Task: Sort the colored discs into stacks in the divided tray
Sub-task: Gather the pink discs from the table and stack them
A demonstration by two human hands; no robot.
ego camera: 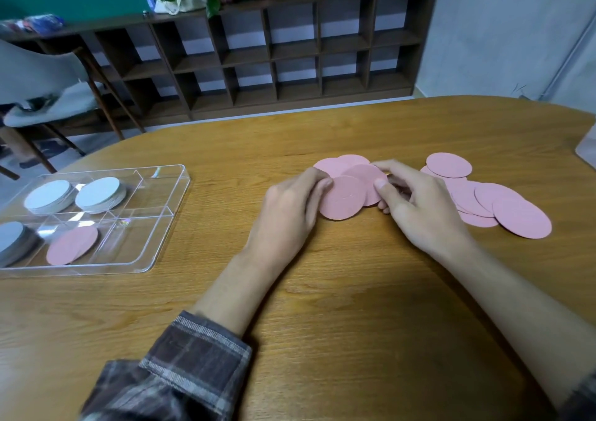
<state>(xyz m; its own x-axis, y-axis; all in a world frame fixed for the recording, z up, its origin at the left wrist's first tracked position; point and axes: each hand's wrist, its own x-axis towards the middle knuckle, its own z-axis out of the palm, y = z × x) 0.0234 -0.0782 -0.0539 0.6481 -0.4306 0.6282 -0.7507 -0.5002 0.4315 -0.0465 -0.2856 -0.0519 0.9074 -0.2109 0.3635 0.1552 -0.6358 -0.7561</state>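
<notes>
A clear divided tray (pixel 167 224) lies at the left of the wooden table. It holds three stacks of pale grey-white discs (pixel 98 193) and one stack of pink discs (pixel 72 245) in a front compartment. At the table's middle, my left hand (pixel 290 208) and my right hand (pixel 416 204) together pinch a fanned bunch of pink discs (pixel 343 201); the left thumb presses the front disc, the right fingers hold the other side. Several loose pink discs (pixel 503 204) lie spread on the table just right of my right hand.
The table's far curved edge (pixel 322 111) runs behind the discs. Beyond it stand a dark cubby shelf (pixel 290 53) and a chair (pixel 48 98) at the left. A pale object (pixel 588 146) pokes in at the right edge.
</notes>
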